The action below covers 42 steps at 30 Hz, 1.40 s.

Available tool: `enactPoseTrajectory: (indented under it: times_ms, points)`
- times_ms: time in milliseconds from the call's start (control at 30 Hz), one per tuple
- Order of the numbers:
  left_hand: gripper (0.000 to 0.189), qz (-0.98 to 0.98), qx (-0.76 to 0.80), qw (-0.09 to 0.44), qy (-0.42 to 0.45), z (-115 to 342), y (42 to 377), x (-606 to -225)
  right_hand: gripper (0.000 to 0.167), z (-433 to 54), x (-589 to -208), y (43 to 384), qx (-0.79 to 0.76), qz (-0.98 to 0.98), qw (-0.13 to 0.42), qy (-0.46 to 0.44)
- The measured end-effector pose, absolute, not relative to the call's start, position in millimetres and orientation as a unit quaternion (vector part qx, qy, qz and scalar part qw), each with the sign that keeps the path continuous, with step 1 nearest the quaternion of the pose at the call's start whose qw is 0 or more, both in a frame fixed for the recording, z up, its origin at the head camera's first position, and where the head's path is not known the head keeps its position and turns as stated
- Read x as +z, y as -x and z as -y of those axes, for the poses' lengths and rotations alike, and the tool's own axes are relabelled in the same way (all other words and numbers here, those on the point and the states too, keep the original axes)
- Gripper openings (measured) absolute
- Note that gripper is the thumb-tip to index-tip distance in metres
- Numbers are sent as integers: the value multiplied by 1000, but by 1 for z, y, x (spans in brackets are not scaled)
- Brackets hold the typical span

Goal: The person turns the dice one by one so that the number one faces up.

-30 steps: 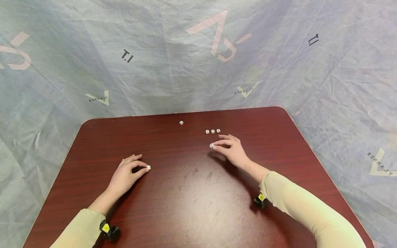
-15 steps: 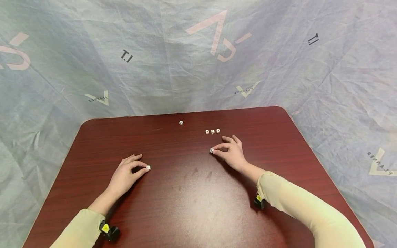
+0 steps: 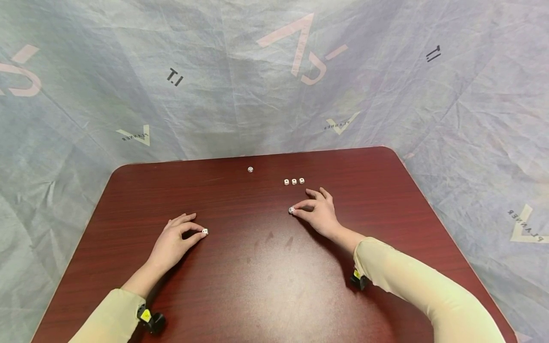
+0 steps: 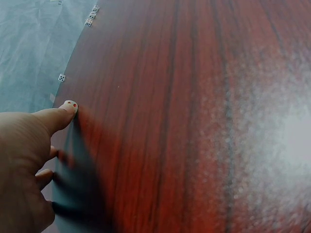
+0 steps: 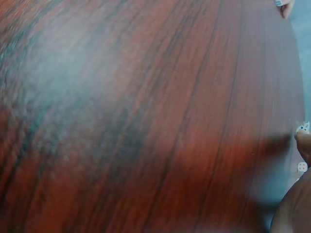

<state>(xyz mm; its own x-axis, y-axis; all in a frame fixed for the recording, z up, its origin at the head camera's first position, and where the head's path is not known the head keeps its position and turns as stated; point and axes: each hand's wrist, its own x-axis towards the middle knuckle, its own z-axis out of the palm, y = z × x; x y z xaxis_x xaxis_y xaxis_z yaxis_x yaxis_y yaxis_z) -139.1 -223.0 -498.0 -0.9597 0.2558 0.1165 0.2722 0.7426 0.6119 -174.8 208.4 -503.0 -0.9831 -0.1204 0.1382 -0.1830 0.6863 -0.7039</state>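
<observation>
My left hand (image 3: 170,242) pinches a small white die (image 3: 205,231) between thumb and index finger, over the left part of the table. In the left wrist view that die (image 4: 72,106) shows dark and reddish pips past the thumb tip. Right of the middle, my right hand (image 3: 320,214) pinches another white die (image 3: 291,210) between thumb and forefinger, its other fingers spread. The right wrist view catches this die (image 5: 303,128) only at its right edge. Beyond the right hand, three dice (image 3: 294,181) stand in a short, spaced row.
A single die (image 3: 250,169) lies near the far edge of the dark red wooden table (image 3: 240,267). Grey printed cloth (image 3: 206,85) hangs behind and on both sides. Each wrist wears a black strap mount (image 3: 151,320).
My right hand has come a little nearer and lower with its die, away from the row of dice. The left hand and the dice on the table stay where they were.
</observation>
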Motion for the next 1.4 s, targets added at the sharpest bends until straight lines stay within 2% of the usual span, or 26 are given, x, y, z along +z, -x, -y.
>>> enactPoseTrajectory:
  times_ms: [1400]
  points:
    - [11,933,-330,11,141,222,138,-495,12,-219,-502,170,370,923,43,-99]
